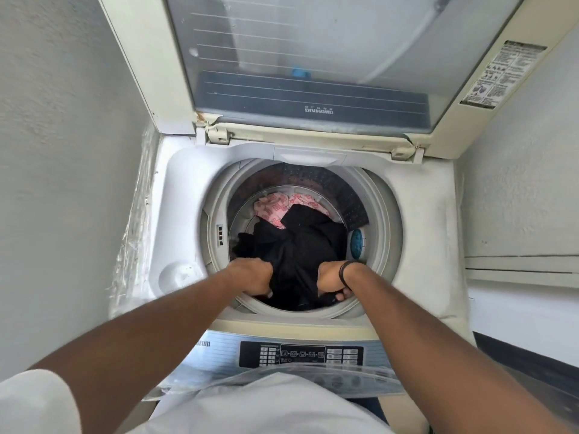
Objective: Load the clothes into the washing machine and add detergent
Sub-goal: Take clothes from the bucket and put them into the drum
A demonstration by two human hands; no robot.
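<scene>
Flanking the washing machine (419, 220) (lid (307, 57) raised), pale walls (62, 151).

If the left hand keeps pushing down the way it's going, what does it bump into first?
Probably the crumpled black garment that the left hand already grips; below that, likely the round metal drum, though depth is unclear.

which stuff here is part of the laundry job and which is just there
Part of the job:
- black garment, gripped by left hand and right hand
- pink patterned cloth in the drum
- washer drum rim
- open lid

Just there:
- control panel
- warning sticker
- wristband
</scene>
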